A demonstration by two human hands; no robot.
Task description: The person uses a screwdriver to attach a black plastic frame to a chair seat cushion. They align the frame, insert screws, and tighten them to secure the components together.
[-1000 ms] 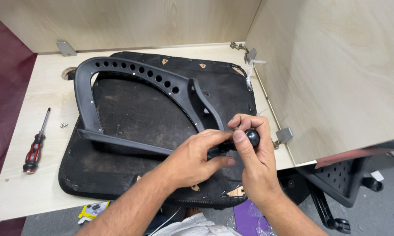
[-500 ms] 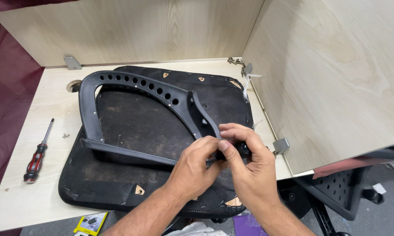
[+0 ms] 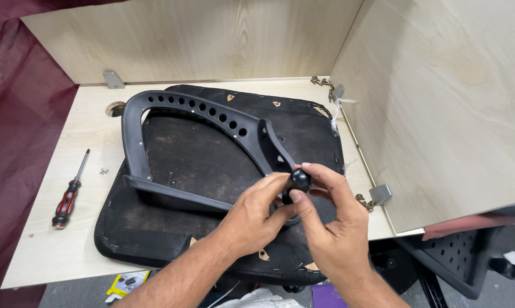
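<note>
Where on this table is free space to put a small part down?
Bare table lies left of the seat cushion, around the screwdriver, and along the back edge. It is crowded at the right, where both hands hold the black knob.

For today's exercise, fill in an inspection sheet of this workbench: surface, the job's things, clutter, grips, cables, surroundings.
Surface: pale wooden table, walled by wooden panels.
Job's things: black knob at the end of a black armrest frame, lying on an upturned seat pad.
Clutter: red-handled screwdriver; loose screws; metal brackets.
Grips: right hand pinches the knob; left hand touches it.
Cables: nothing seen.
Surroundings: maroon cloth; black chair part.
</note>
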